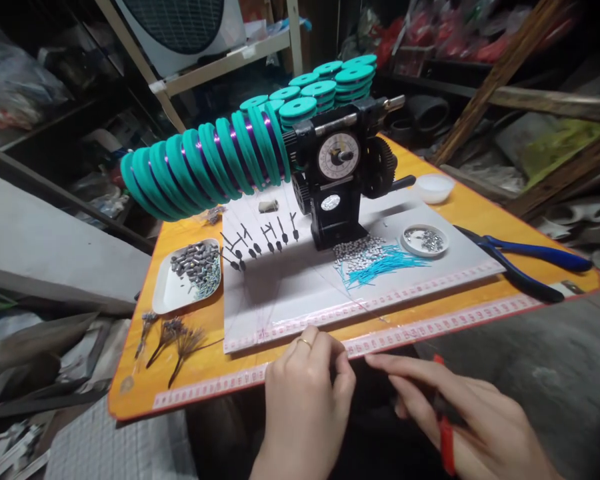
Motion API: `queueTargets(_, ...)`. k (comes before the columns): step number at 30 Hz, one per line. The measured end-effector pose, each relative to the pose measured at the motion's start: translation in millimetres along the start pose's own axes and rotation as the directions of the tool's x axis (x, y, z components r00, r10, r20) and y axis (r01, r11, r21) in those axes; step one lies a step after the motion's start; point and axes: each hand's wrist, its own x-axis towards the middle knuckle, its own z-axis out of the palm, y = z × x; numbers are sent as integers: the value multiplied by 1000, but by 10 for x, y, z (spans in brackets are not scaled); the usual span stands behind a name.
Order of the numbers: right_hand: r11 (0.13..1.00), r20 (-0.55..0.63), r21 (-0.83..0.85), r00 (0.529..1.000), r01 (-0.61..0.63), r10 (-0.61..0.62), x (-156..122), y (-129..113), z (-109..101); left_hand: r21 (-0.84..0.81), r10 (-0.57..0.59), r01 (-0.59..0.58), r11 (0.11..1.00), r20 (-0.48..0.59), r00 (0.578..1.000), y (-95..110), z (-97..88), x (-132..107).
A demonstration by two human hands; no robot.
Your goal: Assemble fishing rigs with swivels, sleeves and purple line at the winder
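The left hand (305, 400) pinches what looks like fine thread (367, 310) running toward the winder (337, 220); the half-closed right hand (460, 413) holds red-handled scissors (447, 443).

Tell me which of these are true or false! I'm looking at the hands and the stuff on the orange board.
1. The left hand wears a ring. True.
2. The right hand holds a red-handled tool. True.
3. The blue-handled pliers are inside the white bowl. False: they lie on the orange board, away from the bowl.
4. The black machine has a green dial. False: its dial is white.
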Motion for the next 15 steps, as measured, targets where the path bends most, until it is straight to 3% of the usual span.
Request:
queueTargets(4,991,-16,-74,993,112,-113,-33,48,46,8,-9,9,1000,29,1000,35,5,35)
queueTargets(15,982,-20,-76,984,173,-175,51,-16,122,-27,-69,72,997,102,992,56,7,45)
